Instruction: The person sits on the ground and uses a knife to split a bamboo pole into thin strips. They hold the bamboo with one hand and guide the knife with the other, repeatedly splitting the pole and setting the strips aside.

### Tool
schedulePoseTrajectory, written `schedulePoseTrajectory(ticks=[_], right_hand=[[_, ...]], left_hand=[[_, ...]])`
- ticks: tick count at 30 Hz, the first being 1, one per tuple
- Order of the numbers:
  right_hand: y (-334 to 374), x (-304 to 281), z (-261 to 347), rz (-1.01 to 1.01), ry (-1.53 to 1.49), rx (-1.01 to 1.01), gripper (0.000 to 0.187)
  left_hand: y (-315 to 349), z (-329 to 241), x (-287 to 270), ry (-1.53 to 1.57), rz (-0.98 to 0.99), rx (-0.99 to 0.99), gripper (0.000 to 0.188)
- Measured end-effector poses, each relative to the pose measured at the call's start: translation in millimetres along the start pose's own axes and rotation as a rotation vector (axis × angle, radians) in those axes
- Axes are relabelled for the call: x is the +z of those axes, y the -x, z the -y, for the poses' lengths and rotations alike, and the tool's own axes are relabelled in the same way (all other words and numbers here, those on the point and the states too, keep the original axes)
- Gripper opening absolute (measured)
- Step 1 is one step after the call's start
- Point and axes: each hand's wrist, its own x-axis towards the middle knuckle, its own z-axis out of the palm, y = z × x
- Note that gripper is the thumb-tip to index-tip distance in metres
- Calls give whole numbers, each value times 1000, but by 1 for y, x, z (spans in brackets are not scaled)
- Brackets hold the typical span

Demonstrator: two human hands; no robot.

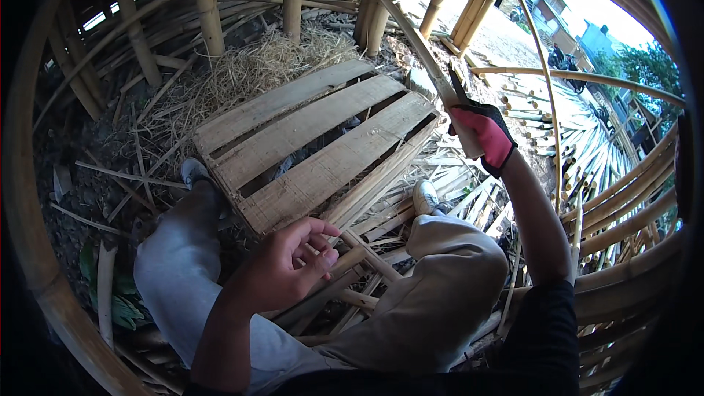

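Observation:
My right hand (485,136), in a pink and black glove, is raised at the right and closed around a long strip of split bamboo (418,48). The strip slants up and away to the far left, and its pale near end sticks out below the fist. A narrow dark piece, like a blade (458,86), shows beside the strip just above the glove; I cannot tell whether it is held too. My bare left hand (297,260) hovers before the near edge of a slatted wooden bench (315,143), fingers loosely curled, thumb apart, nothing visible in them.
The low bench stands between my feet. Behind it lies a heap of bamboo shavings (257,66), backed by upright bamboo posts (292,4). Cut bamboo pieces (594,139) are spread at the right. A curved bamboo pole (554,125) rises beside my right arm.

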Motion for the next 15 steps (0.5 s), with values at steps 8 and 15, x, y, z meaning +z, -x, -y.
schedulePoseTrajectory(ticks=[8,15], right_hand=[[99,38,43,-65,30,-80,18],[139,45,49,-41,129,-233,14]], left_hand=[[3,1,-2,43,-27,-38,33],[2,0,0,10,-8,-44,35]])
